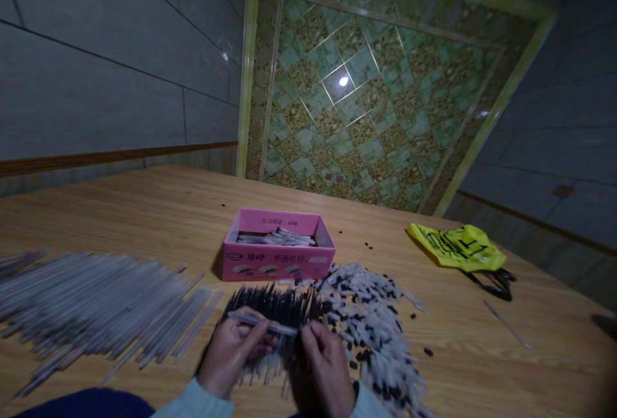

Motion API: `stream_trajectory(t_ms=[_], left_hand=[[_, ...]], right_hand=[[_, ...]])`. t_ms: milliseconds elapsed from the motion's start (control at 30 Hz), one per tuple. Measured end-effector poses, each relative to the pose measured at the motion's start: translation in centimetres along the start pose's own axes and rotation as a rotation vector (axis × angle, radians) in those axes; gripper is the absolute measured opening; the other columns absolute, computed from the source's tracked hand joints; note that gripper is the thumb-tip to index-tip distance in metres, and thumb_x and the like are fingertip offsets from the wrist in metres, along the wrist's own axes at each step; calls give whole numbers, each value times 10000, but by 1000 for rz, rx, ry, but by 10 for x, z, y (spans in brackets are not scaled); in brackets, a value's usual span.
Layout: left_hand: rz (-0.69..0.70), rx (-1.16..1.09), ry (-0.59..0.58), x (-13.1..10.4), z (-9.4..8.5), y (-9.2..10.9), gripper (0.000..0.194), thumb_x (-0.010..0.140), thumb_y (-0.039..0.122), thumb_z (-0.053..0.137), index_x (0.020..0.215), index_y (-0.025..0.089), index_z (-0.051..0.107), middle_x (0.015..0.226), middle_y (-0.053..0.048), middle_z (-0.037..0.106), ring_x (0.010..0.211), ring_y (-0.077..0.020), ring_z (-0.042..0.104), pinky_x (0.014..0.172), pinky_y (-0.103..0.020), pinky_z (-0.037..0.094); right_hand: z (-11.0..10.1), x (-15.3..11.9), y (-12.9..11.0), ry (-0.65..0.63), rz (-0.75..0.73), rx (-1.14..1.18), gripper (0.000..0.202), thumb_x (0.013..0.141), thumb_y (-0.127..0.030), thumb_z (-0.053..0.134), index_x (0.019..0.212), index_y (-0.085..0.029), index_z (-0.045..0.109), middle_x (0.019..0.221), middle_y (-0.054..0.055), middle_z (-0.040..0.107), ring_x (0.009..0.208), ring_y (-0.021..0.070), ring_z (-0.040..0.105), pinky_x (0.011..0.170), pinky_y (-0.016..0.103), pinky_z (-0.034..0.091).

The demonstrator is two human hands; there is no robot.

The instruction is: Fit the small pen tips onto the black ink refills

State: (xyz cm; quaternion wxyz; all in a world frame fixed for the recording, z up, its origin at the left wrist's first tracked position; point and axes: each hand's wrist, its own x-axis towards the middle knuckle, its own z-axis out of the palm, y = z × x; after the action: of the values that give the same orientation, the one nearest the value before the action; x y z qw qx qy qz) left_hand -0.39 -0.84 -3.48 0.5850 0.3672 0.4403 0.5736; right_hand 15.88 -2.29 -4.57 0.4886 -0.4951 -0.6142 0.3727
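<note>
My left hand (pixel 231 350) is closed around a slim translucent pen barrel (pixel 270 324), which lies nearly level and points to the right. At the barrel's right end, my right hand (pixel 325 357) has thumb and fingers pinched together; whatever is between them is too small and dark to make out. Under and behind both hands spreads a heap of thin black-filled pen refills (pixel 274 301). A broad layer of clear pen barrels (pixel 96 302) covers the table on the left. To the right lies a loose pile of small whitish caps and black plugs (pixel 371 321).
Behind the refills stands a pink open box (pixel 279 267) holding slim pens. A yellow bag (pixel 457 245) with black lettering and dark straps lies at the right, near a single thin rod (pixel 507 325). Several black bits are scattered on the wooden table (pixel 168 212). Tiled walls rise beyond.
</note>
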Motion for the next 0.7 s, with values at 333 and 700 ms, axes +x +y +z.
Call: stream_trajectory(t_ms=[333,700], left_hand=[[-1,-8,3,-1,1,1,324,554,364,745,666,160,519,514,-11,658,482,-128,619,432,-184,478],[31,-18,-43,0,-1,-4,346,557,368,736,755,177,527,715,-55,709,630,-181,645,486,-247,500]], right_hand=[[-1,-2,2,-14,-19,-22,332,837,-412,469,636,-155,530,565,-24,481,552,110,452,505,199,343],[8,-1,-1,-122,213,369,513,791,-595,412,488,-181,432,345,-46,408,278,69,344,310,178,219]])
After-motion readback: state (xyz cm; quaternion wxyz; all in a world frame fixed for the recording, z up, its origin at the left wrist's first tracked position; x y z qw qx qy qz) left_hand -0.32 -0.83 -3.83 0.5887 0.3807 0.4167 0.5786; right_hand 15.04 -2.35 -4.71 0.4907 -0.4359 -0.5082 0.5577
